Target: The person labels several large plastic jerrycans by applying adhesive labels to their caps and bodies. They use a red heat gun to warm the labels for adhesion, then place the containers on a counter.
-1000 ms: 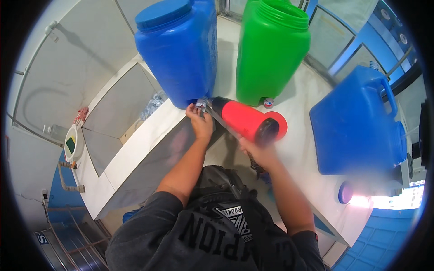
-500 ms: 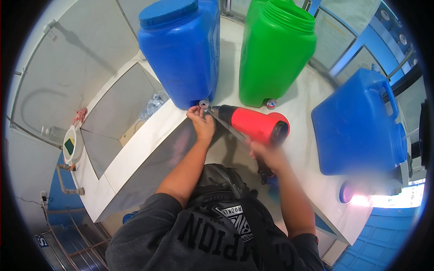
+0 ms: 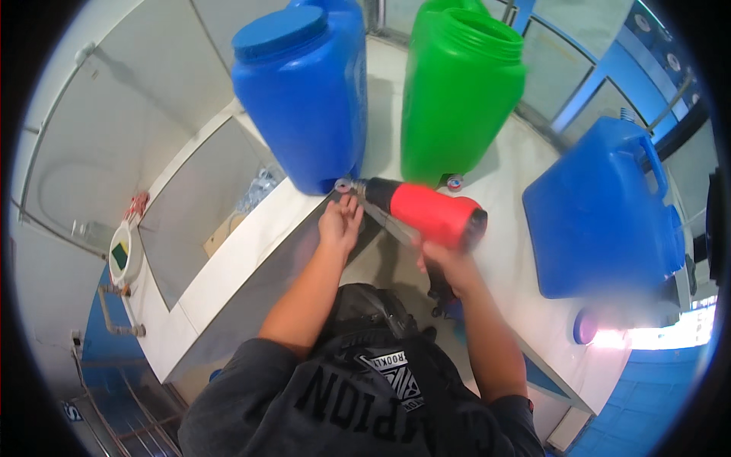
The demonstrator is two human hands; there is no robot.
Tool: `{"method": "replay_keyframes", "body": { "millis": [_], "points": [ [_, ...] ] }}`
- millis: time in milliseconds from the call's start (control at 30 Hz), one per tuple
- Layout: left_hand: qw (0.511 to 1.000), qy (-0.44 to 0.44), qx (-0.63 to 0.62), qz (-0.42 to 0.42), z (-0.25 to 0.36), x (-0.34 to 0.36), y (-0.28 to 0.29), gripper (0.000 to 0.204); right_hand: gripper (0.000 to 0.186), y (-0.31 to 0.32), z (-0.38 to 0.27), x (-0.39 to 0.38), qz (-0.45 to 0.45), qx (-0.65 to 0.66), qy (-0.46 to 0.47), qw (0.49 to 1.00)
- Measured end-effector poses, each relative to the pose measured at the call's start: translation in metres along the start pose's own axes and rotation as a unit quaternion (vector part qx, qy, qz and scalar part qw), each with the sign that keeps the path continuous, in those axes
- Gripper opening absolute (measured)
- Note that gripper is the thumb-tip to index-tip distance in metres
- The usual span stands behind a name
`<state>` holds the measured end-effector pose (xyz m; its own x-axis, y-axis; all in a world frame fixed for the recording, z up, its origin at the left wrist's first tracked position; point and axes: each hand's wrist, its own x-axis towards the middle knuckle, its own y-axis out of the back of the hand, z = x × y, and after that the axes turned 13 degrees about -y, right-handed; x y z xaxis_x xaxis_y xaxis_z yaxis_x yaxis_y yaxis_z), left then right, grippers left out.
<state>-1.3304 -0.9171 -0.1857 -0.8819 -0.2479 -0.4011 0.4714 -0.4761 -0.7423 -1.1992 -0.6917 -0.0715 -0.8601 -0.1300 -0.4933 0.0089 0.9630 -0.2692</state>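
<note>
My right hand is wrapped round the handle of a red and black heat gun. Its metal nozzle points left, right beside the small clear outlet at the foot of a tall blue jerrycan with its lid on. Just below that outlet, my left hand is raised with fingers loosely apart, holding nothing I can see. To the right of the blue container stands an uncapped green jerrycan; a small round red, white and blue cap sits at its base.
A blue jerrycan with a handle lies at the right of the white counter. A basin opens at the left, with clear crumpled plastic at its edge. A white strainer-like item hangs at far left.
My left hand has dropped slightly away from the outlet, and its fingers have loosened. The heat gun's nozzle has come closer to the outlet.
</note>
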Motion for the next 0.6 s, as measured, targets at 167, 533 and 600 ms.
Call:
{"method": "replay_keyframes", "body": {
  "millis": [167, 533, 600],
  "points": [
    [0.530, -0.628, 0.546, -0.162, 0.042, -0.031, -0.007, 0.076, 0.043, 0.047, -0.003, -0.113, -0.078, 0.044, 0.132, 0.987],
    [0.454, -0.515, 0.604, -0.405, -0.005, -0.051, -0.084, 0.074, 0.053, 0.200, -0.032, -0.417, 0.102, 0.008, 0.547, 0.831],
    [0.379, -0.440, 0.619, -0.528, -0.060, -0.084, -0.095, 0.080, 0.050, 0.238, -0.042, -0.440, 0.197, 0.034, 0.571, 0.796]
  ]
}}
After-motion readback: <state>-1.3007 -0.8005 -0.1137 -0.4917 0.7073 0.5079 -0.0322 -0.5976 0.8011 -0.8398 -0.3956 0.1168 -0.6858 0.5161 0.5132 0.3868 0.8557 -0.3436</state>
